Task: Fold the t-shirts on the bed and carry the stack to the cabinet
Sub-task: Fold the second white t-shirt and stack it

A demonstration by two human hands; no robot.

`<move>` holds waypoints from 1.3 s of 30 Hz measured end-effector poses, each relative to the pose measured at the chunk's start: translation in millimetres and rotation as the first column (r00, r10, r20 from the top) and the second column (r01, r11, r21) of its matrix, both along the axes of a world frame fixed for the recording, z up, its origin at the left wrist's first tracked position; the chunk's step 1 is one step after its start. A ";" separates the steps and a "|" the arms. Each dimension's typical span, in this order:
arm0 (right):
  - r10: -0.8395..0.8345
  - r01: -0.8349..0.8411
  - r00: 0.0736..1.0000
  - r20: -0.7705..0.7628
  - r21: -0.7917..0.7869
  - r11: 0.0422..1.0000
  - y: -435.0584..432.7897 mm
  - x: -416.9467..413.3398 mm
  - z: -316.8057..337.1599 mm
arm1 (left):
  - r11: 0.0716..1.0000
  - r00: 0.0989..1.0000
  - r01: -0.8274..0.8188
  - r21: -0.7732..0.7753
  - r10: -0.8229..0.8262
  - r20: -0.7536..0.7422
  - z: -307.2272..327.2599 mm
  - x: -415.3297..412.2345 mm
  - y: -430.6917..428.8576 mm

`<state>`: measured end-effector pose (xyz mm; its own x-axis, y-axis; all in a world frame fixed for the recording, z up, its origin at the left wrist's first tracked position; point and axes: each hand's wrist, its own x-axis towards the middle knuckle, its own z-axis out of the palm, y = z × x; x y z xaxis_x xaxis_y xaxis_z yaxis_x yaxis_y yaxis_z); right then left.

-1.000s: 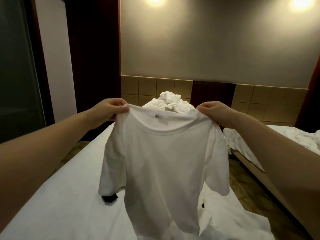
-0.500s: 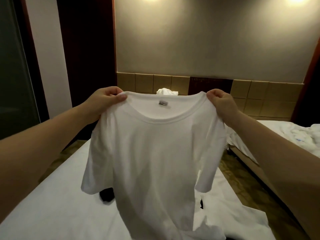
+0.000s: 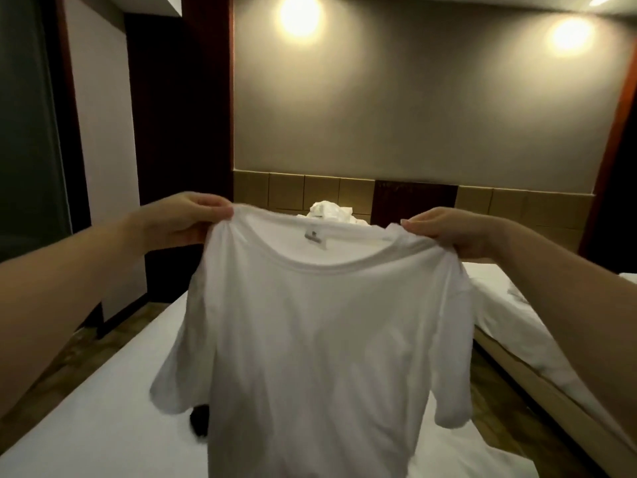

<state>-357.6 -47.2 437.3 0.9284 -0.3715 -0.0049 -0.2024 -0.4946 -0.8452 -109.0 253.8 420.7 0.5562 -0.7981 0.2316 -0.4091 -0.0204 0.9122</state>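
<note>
A person holds a white t-shirt (image 3: 320, 339) up at the centre of the frame, its neckline stretched between two bare hands above a white-sheeted bed (image 3: 86, 419). The left hand (image 3: 179, 219), at centre left, pinches the shirt's shoulder with thumb and fingers clamped together on the cloth; the right hand (image 3: 451, 232), at centre right, grips the opposite shoulder the same way, fingers curled over the fabric. The shirt hangs open and unfolded, both short sleeves drooping, a small label (image 3: 314, 236) showing inside the collar, and its hem running out of the lower edge of the frame. A small dark object (image 3: 199, 421) lies on the sheet at lower left, partly hidden by the shirt; what it is cannot be told. Behind the collar, at the far end of the bed, a heap of crumpled white garments (image 3: 331, 212) rests before a tiled headboard (image 3: 286, 191). A second bed (image 3: 496, 288) stands at the right edge. Two wall lamps (image 3: 300, 13) glow in the upper part of the frame.
</note>
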 end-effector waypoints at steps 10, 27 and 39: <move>0.110 -0.131 0.902 -0.417 -0.022 0.991 8.0 -8.0 -9.8 | 0.984 0.976 -0.175 -0.016 0.176 0.128 -7.7 -18.5 5.4; -0.080 0.031 0.983 -0.165 -0.282 0.959 28.3 -8.9 -38.2 | 0.907 0.958 -0.204 0.370 0.107 0.266 -20.9 -29.2 18.7; -0.302 0.426 0.801 0.517 -0.137 0.894 32.3 -13.5 -4.3 | 0.941 0.845 -0.321 -0.108 0.336 0.417 -0.5 -52.9 11.0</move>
